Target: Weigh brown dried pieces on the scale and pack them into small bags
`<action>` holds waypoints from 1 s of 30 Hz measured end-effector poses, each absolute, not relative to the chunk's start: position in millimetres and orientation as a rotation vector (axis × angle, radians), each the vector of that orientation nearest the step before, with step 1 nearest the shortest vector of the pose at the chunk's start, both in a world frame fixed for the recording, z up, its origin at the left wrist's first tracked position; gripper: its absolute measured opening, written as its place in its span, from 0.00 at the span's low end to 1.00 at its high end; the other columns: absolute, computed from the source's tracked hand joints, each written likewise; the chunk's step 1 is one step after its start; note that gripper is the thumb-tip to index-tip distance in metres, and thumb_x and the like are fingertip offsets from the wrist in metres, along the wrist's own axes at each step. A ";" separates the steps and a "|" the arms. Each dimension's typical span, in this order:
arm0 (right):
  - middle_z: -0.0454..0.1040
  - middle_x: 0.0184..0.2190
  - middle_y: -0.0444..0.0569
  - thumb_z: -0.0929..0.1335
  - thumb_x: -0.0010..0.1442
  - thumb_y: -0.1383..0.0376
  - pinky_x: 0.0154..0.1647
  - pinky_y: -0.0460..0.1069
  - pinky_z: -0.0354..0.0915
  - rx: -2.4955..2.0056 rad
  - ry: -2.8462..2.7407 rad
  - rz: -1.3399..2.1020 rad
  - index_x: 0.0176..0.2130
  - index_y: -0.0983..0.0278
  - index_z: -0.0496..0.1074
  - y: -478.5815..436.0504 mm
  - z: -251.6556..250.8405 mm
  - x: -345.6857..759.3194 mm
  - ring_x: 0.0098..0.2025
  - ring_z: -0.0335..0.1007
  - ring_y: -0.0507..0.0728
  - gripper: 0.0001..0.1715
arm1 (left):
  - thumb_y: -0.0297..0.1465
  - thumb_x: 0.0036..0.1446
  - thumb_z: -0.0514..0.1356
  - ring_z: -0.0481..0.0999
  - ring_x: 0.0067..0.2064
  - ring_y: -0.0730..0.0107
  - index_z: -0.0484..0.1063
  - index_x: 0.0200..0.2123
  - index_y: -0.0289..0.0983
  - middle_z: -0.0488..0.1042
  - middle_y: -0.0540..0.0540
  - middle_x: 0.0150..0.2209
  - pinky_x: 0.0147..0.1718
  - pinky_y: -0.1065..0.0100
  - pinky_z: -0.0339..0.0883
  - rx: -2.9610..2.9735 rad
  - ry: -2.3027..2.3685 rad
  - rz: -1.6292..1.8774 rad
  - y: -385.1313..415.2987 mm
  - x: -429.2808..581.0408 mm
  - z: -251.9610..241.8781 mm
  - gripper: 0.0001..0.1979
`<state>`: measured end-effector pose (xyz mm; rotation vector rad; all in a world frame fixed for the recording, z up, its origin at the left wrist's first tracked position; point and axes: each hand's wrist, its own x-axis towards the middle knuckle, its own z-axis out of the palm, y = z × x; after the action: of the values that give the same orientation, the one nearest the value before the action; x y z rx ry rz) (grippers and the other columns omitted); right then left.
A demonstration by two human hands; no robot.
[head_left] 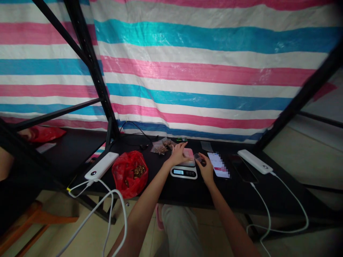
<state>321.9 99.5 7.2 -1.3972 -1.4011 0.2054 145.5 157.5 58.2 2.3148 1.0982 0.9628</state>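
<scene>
A white digital scale (183, 172) with a lit display stands on the black table in front of me. Its weighing top (189, 154) looks pink. Over the left part of that top is my left hand (179, 155), thumb and fingers spread apart; whether they touch the surface I cannot tell. Just right of the scale, my right hand (206, 170) pinches a small clear plastic cup (197, 157). To the left lies an open red plastic bag (120, 174) with small brown pieces (139, 171) inside. Behind my left hand are small clear bags of brown bits (160, 147).
A lit phone (218, 165) and a dark phone (243, 167) lie to the right. White power banks (102, 166) (254, 161) with trailing cables sit on both sides. Black frame posts (99, 78) and a striped sheet (200, 71) stand behind. Another person's hand (26, 134) is at far left.
</scene>
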 end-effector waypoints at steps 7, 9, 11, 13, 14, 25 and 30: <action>0.71 0.43 0.54 0.65 0.54 0.56 0.43 0.56 0.64 -1.398 -1.383 0.216 0.48 0.64 0.67 92.6 6.0 322.5 0.43 0.67 0.59 0.24 | 0.30 0.57 0.52 0.67 0.46 0.66 0.69 0.39 0.37 0.70 0.44 0.41 0.48 0.62 0.59 1.915 1.315 1.733 123.3 101.8 46.3 0.09; 0.71 0.43 0.54 0.66 0.53 0.56 0.43 0.57 0.64 -1.410 -1.415 0.210 0.48 0.63 0.67 92.6 5.3 323.0 0.43 0.67 0.60 0.24 | 0.28 0.55 0.54 0.68 0.43 0.67 0.71 0.33 0.37 0.71 0.46 0.37 0.45 0.63 0.60 1.890 1.390 1.779 114.8 91.2 37.6 0.06; 0.71 0.43 0.53 0.65 0.53 0.56 0.44 0.57 0.63 -1.417 -1.448 0.191 0.48 0.63 0.67 92.4 4.9 323.2 0.44 0.67 0.60 0.24 | 0.27 0.53 0.56 0.69 0.42 0.67 0.72 0.31 0.38 0.71 0.46 0.36 0.44 0.63 0.60 1.900 1.429 1.797 110.1 85.1 32.2 0.05; 0.71 0.43 0.53 0.65 0.54 0.56 0.44 0.57 0.63 -1.418 -1.471 0.174 0.48 0.62 0.67 91.8 5.3 323.2 0.43 0.67 0.60 0.23 | 0.27 0.52 0.57 0.69 0.42 0.67 0.73 0.30 0.38 0.71 0.47 0.36 0.44 0.63 0.60 1.907 1.446 1.818 108.7 83.6 30.7 0.05; 0.71 0.43 0.53 0.65 0.54 0.56 0.43 0.57 0.63 -1.418 -1.479 0.168 0.48 0.62 0.67 91.3 5.8 323.2 0.43 0.67 0.60 0.23 | 0.27 0.52 0.57 0.69 0.42 0.67 0.73 0.30 0.38 0.71 0.47 0.37 0.45 0.62 0.60 1.912 1.452 1.820 108.8 84.2 30.9 0.05; 0.71 0.42 0.52 0.65 0.55 0.57 0.43 0.57 0.63 -1.441 -1.513 0.146 0.48 0.62 0.67 88.7 7.9 322.2 0.42 0.67 0.59 0.22 | 0.27 0.52 0.58 0.68 0.42 0.67 0.73 0.28 0.39 0.71 0.47 0.37 0.42 0.63 0.61 2.022 1.395 1.726 103.2 91.9 28.1 0.04; 0.71 0.41 0.52 0.65 0.54 0.57 0.44 0.56 0.63 -1.432 -1.515 0.120 0.48 0.62 0.68 89.5 6.6 322.6 0.41 0.67 0.59 0.22 | 0.26 0.51 0.58 0.68 0.42 0.66 0.73 0.28 0.39 0.71 0.47 0.36 0.42 0.62 0.61 2.024 1.384 1.714 103.9 93.5 27.2 0.04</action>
<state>322.6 89.5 6.6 -1.4318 -1.5151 0.1204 93.5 103.9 27.2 2.0240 1.3836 1.7137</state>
